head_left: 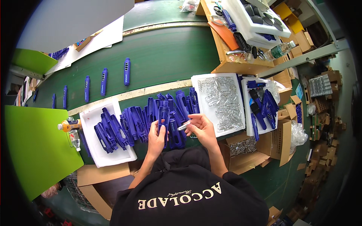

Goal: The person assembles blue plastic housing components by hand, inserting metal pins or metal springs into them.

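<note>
Left hand (155, 138) is gripping one blue casing (163, 115), left of the parts tray (197, 83); right hand (203, 129) is pinching one silver piece (183, 126), nearer that tray; spare casings (132, 121) are lying left of it.

I can't make out the whole of the shiny metal piece (183, 127): fingers of the right hand (202, 130) cover one end. The left hand (155, 138) hides a stretch of the blue casing (164, 113) it grips. Clips (222, 100) in the white tray (196, 89) tangle too finely to count. The green board (41, 145) is cut off at far left, the grey panel (75, 22) above.
</note>
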A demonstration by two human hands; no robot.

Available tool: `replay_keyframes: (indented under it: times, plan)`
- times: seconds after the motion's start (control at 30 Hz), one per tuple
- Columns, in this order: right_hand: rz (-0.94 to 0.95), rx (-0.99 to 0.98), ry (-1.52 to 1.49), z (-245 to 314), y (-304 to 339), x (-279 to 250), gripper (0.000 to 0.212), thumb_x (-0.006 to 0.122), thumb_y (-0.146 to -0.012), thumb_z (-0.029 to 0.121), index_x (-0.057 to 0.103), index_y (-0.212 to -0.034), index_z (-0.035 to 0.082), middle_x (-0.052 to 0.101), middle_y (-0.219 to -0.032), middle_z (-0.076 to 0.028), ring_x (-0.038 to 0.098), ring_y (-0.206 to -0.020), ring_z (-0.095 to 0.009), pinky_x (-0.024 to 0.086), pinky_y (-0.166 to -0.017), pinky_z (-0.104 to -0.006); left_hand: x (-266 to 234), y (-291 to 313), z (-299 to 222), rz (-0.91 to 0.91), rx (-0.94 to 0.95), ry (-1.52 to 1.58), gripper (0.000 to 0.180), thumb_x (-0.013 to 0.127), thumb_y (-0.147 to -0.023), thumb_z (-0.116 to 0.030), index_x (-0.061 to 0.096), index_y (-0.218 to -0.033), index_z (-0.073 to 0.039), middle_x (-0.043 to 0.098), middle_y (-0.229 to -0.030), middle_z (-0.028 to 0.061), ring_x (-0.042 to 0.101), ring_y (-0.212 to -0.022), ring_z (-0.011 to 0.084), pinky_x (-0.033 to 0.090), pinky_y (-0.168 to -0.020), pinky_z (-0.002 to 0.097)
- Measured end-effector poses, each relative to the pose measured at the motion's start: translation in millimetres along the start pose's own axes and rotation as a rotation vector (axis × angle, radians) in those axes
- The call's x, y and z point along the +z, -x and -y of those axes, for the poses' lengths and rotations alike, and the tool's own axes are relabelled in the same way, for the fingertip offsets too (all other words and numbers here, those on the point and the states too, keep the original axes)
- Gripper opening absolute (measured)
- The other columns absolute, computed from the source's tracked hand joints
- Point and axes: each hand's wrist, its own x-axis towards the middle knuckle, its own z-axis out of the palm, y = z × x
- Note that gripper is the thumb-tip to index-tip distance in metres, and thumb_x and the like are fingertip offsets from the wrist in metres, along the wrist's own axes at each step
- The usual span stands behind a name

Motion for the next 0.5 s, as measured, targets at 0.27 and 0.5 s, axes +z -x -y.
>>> replay_keyframes:
  times: [0.27, 0.5]
  plan:
    - [-0.028, -0.440, 0.507, 18, -9, 35, 0.013, 0.075, -0.084, 0.001, 0.076, -0.096, 0.004, 0.064, -0.089, -0.003, 0.057, -0.064, -0.006, 0.044, -0.053, -0.0207, 12, 18, -13, 0.131, 0.057, 0.095, 0.033, 0.048, -0.098, 0.000, 0.044, -0.131, 0.002, 0.063, -0.107, 0.0122, 0.061, -0.072, 0.0096, 0.048, -0.060, 0.0226]
    - [-0.121, -0.571, 0.630, 10, -10, 48, 0.015, 0.078, -0.080, 0.003, 0.077, -0.094, 0.007, 0.056, -0.083, -0.004, 0.051, -0.060, -0.008, 0.042, -0.050, -0.0234, 22, 23, -25, 0.121, 0.070, 0.144, 0.022, 0.054, -0.100, -0.009, 0.055, -0.121, 0.000, 0.066, -0.090, 0.0059, 0.058, -0.064, 0.0060, 0.045, -0.055, 0.0201]
